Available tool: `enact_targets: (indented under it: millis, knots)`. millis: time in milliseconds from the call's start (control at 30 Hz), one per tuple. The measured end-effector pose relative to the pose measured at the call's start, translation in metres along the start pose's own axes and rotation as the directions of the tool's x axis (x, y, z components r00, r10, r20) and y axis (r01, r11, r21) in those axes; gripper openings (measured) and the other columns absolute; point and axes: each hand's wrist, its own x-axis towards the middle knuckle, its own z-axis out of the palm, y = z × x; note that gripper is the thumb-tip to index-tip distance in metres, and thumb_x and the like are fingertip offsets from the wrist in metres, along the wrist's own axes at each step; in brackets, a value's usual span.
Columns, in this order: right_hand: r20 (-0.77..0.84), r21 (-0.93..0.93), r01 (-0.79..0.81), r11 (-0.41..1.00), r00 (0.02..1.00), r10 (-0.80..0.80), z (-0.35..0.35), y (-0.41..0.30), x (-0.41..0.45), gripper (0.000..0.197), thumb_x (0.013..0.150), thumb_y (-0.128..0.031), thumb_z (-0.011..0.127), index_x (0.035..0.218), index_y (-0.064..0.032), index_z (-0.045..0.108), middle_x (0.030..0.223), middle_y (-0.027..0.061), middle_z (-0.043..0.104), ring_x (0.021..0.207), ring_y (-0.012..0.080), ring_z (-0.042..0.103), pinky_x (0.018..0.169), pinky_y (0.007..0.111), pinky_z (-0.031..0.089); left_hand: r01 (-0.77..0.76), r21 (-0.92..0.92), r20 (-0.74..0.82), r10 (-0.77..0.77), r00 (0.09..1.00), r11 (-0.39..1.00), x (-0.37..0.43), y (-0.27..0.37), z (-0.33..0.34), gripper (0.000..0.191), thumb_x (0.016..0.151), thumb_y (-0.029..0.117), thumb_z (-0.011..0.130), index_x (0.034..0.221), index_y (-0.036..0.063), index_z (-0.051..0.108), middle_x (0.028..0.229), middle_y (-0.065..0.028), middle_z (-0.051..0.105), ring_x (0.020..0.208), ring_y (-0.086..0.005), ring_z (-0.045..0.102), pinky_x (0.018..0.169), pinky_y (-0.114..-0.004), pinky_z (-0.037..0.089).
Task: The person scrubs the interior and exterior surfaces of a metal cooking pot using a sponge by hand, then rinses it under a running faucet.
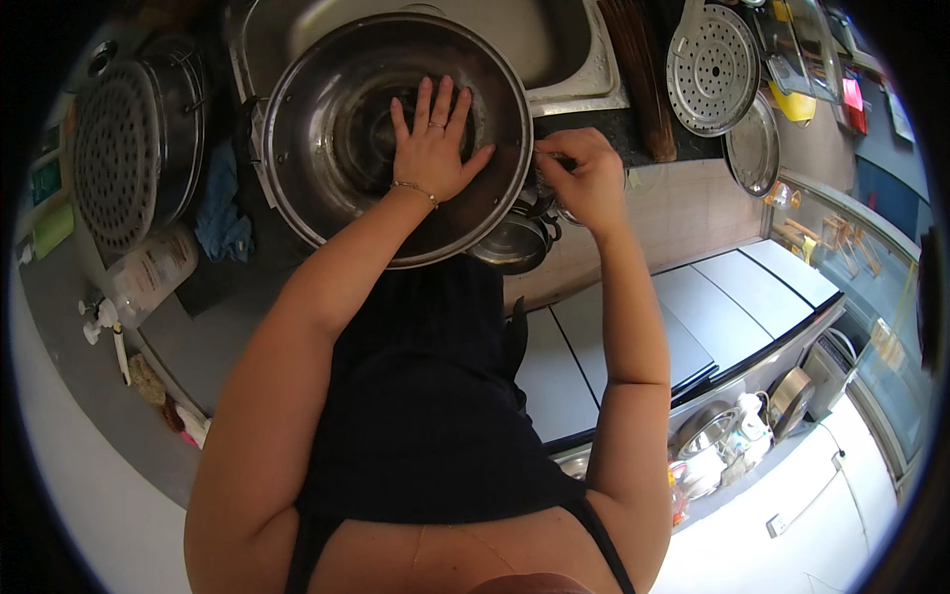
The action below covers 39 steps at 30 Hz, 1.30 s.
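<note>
A large, wide steel pan (pixel 334 215) lies tilted over the front of the sink, its inside towards me. My left hand (pixel 434 152) rests inside it with fingers spread, palm against the metal; a ring and a bracelet show on it. Just outside the pan's right rim, my right hand (pixel 582 174) has thumb and fingers pinched together. A silvery, mesh-like thing (pixel 547 178), partly hidden, shows at these fingers; it looks like a metal scrubber. The pan's underside is out of sight.
Behind the pan is a steel sink (pixel 549 44). At left stand a perforated steamer (pixel 115 156), a blue cloth (pixel 223 208) and a plastic bottle (pixel 156 271). Smaller pans (pixel 512 241) hang or sit below my right hand. A perforated steel disc (pixel 712 70) is at upper right.
</note>
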Motion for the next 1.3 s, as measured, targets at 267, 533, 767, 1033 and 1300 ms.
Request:
enact_targets:
  millis: [267, 533, 767, 1033, 1300]
  knots:
    - [0.052, 0.101, -0.133, 0.986, 0.990, 0.128, -0.002, 0.004, -0.002, 0.011, 0.066, -0.007, 0.068, 0.077, -0.0041, 0.067, 0.079, 0.0075, 0.066, 0.077, 0.0257, 0.059, 0.068, 0.034, 0.047, -0.017, -0.036, -0.015, 0.016, 1.000, 0.999, 0.000, 0.001, -0.001, 0.075, 0.082, 0.049, 0.054, 0.141, 0.0092, 0.029, 0.150, -0.0139, 0.018, 0.138, -0.0343, 0.010, 0.104, -0.062, 0.004]
    - [0.058, 0.133, -0.142, 0.981, 0.989, 0.135, -0.003, 0.008, 0.001, 0.012, 0.066, -0.009, 0.068, 0.077, -0.0051, 0.067, 0.078, 0.0073, 0.065, 0.077, 0.0260, 0.059, 0.067, 0.034, 0.047, -0.026, -0.030, -0.033, 0.025, 0.999, 0.999, 0.000, 0.000, 0.002, 0.076, 0.082, 0.048, 0.055, 0.141, 0.0084, 0.029, 0.150, -0.0136, 0.016, 0.139, -0.0340, 0.010, 0.104, -0.062, 0.004]
    - [0.032, 0.241, -0.158, 0.957, 0.987, 0.155, 0.005, 0.011, 0.001, 0.013, 0.066, -0.009, 0.068, 0.078, -0.0043, 0.066, 0.077, 0.0092, 0.064, 0.075, 0.0257, 0.059, 0.068, 0.033, 0.047, -0.036, -0.006, -0.052, 0.035, 0.998, 0.999, 0.001, 0.000, 0.006, 0.078, 0.081, 0.054, 0.052, 0.141, 0.0090, 0.030, 0.150, -0.0137, 0.017, 0.139, -0.0337, 0.008, 0.104, -0.062, 0.002]
    - [0.184, 0.231, -0.306, 0.924, 0.946, 0.268, 0.002, 0.012, 0.005, 0.014, 0.072, -0.005, 0.068, 0.085, -0.0008, 0.066, 0.083, 0.0052, 0.064, 0.080, 0.0139, 0.059, 0.072, 0.026, 0.045, -0.027, -0.010, -0.053, 0.026, 0.998, 1.000, 0.001, 0.000, 0.005, 0.077, 0.081, 0.053, 0.053, 0.140, 0.0090, 0.031, 0.149, -0.0137, 0.018, 0.139, -0.0340, 0.009, 0.104, -0.062, 0.003]
    - [0.544, 0.397, -0.632, 0.665, 0.746, 0.384, -0.006, 0.029, 0.026, 0.011, 0.075, -0.005, 0.066, 0.083, 0.0020, 0.066, 0.077, 0.0029, 0.064, 0.070, 0.0082, 0.057, 0.066, 0.022, 0.045, -0.021, -0.024, -0.019, 0.021, 1.000, 0.999, 0.002, 0.003, 0.000, 0.077, 0.081, 0.047, 0.055, 0.142, 0.0082, 0.028, 0.150, -0.0135, 0.016, 0.139, -0.0341, 0.009, 0.104, -0.062, 0.004]
